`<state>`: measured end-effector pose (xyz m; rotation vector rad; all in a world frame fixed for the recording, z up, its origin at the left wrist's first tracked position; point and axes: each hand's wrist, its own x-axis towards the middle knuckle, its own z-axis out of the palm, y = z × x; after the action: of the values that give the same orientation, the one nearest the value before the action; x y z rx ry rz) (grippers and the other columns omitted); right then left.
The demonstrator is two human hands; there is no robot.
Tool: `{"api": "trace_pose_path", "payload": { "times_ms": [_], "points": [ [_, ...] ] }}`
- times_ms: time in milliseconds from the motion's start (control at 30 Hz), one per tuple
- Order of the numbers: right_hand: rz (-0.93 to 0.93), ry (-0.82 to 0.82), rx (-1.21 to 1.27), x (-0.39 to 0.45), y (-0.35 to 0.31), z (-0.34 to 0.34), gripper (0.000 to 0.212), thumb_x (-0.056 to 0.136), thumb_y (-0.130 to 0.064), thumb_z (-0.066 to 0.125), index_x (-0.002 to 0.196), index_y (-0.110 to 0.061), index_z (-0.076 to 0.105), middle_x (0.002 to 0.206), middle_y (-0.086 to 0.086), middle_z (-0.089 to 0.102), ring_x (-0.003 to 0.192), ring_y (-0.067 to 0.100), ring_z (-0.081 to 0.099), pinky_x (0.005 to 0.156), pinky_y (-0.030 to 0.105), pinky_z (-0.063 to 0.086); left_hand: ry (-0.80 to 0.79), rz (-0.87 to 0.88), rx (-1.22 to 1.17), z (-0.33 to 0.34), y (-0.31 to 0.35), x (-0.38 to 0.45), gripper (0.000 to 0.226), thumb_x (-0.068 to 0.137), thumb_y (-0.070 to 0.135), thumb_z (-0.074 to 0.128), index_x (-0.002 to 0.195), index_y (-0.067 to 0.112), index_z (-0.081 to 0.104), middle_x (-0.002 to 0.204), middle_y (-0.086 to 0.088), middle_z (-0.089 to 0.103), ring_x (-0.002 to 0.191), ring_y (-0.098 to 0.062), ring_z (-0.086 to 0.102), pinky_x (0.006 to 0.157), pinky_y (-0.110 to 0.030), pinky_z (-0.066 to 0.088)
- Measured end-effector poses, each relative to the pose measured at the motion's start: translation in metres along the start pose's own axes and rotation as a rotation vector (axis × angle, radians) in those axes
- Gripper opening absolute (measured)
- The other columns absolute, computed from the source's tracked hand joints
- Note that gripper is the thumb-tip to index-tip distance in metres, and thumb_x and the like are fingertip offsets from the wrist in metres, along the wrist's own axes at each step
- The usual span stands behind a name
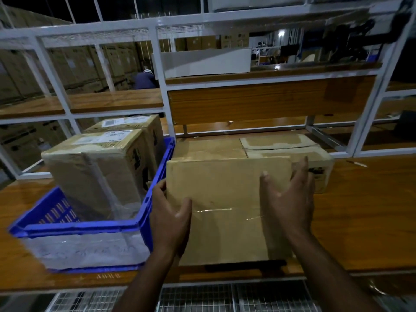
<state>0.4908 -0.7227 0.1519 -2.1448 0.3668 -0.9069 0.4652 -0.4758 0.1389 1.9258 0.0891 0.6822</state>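
Observation:
A plain cardboard box (225, 194) with clear tape across its top stands on the wooden table (360, 210) in front of me. My left hand (168, 212) grips the box's left edge, thumb on top and fingers down the side. My right hand (290, 199) is spread over the box's right edge, thumb on the top face and fingers reaching past the side; whether they press the side is hidden. Behind this box lies another cardboard box (281, 147) with torn tape marks.
A blue plastic crate (90, 226) sits at the left, holding two taped cardboard boxes (101, 167) with white labels. A white metal shelf frame (162, 82) with wooden boards rises behind. A wire grid (198, 298) lies below the table's front edge. A person stands far behind the shelf.

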Motion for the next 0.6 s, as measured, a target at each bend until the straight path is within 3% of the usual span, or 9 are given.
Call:
{"api": "trace_pose_path", "payload": {
  "times_ms": [67,167,300,367,433,500,567,600],
  "points": [
    [0.019,-0.034,0.001,-0.003,0.001,-0.003,0.089,0.087,-0.068,0.05,0.156,-0.035,0.006,0.148,0.012,0.032,0.13,0.033,0.041,0.086,0.047,0.051,0.009,0.036,-0.015,-0.002,-0.003,-0.001,0.062,0.088,0.047,0.067,0.138,0.037,0.032,0.136,0.01,0.046,0.12,-0.011,0.052,0.091,-0.035,0.049],
    [0.003,-0.078,-0.043,-0.016,0.011,-0.004,0.082,0.081,-0.077,0.031,0.149,-0.03,0.029,0.133,0.011,0.039,0.113,0.028,0.049,0.07,0.032,0.042,0.004,-0.02,0.023,-0.003,-0.007,-0.008,0.076,0.081,0.074,0.051,0.143,0.036,0.029,0.145,0.007,0.04,0.123,-0.012,0.05,0.089,-0.039,0.052],
    [-0.012,-0.059,-0.048,-0.024,0.014,-0.004,0.071,0.085,-0.072,0.038,0.134,-0.02,0.044,0.129,0.009,0.044,0.1,0.013,0.042,0.058,0.023,0.032,-0.01,-0.079,0.073,-0.009,-0.016,-0.011,0.079,0.08,0.085,0.041,0.141,0.035,0.034,0.143,0.007,0.039,0.123,-0.017,0.054,0.09,-0.049,0.057],
    [-0.046,-0.046,-0.072,-0.019,0.009,-0.004,0.058,0.089,-0.061,0.049,0.126,-0.016,0.048,0.125,0.008,0.046,0.105,0.016,0.044,0.067,0.027,0.04,-0.003,-0.062,0.099,-0.012,-0.013,-0.007,0.074,0.083,0.081,0.046,0.14,0.035,0.036,0.141,0.009,0.041,0.12,-0.013,0.054,0.088,-0.047,0.058],
    [-0.153,-0.044,-0.135,-0.012,0.003,-0.001,0.04,0.091,-0.044,0.057,0.12,-0.016,0.056,0.126,0.008,0.048,0.116,0.022,0.047,0.087,0.035,0.045,0.007,0.054,0.154,-0.015,-0.004,0.0,0.063,0.09,0.061,0.058,0.142,0.031,0.039,0.141,0.007,0.043,0.122,-0.007,0.05,0.091,-0.036,0.056],
    [-0.301,-0.061,-0.194,-0.006,-0.006,0.004,0.03,0.092,-0.031,0.06,0.118,-0.017,0.063,0.129,0.006,0.054,0.124,0.022,0.048,0.11,0.045,0.036,-0.022,0.219,0.238,-0.012,0.008,0.009,0.06,0.093,0.034,0.066,0.147,0.023,0.04,0.15,0.001,0.043,0.135,-0.006,0.04,0.103,-0.034,0.047],
    [-0.416,-0.125,-0.229,-0.006,-0.019,0.012,0.024,0.094,-0.03,0.057,0.113,-0.02,0.067,0.12,0.0,0.064,0.117,0.016,0.055,0.116,0.042,0.026,-0.13,0.332,0.374,-0.006,0.019,0.017,0.056,0.097,0.028,0.06,0.149,0.021,0.043,0.156,-0.001,0.042,0.148,-0.011,0.029,0.118,-0.042,0.034],
    [-0.451,-0.162,-0.246,-0.008,-0.025,0.016,0.022,0.096,-0.031,0.053,0.107,-0.021,0.069,0.11,-0.003,0.067,0.107,0.012,0.059,0.114,0.039,0.03,-0.202,0.372,0.474,-0.002,0.023,0.02,0.05,0.1,0.033,0.05,0.148,0.022,0.046,0.156,0.001,0.044,0.15,-0.011,0.027,0.123,-0.043,0.027]
  ]
}}
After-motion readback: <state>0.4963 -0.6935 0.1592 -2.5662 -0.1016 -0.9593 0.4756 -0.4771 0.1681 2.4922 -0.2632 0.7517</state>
